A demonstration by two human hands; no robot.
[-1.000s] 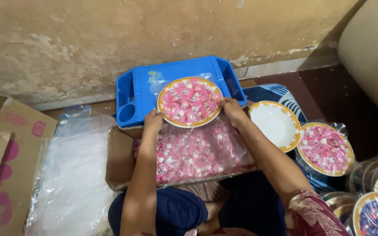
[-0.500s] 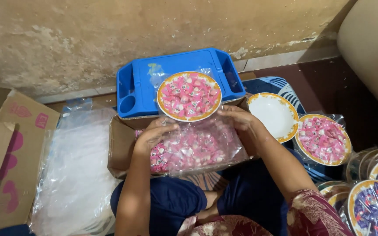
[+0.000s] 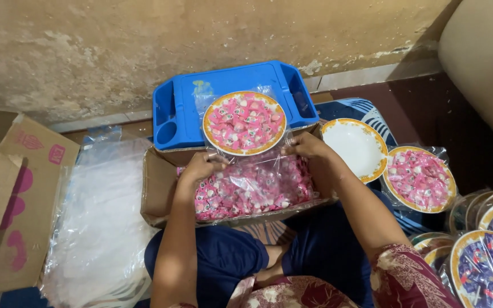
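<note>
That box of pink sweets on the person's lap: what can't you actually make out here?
- Head view: cardboard box depth, hidden by its plastic bag of pink sweets.
- Left hand and right hand fingertips, buried in crinkled plastic; grip unclear.
- Plates of purple sweets, cut off by the right edge.
- Sweet wrappers' markings, too small.

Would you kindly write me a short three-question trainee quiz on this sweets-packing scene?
1. True or false: the filled plate rests on the blue tray.
2. Which plate has no sweets: A, the white plate, or B, the wrapped plate?
3. Both the left hand and right hand are at the edge of the cardboard ____ of pink sweets.

Key: 1 true; 2 A; 3 box.
</note>
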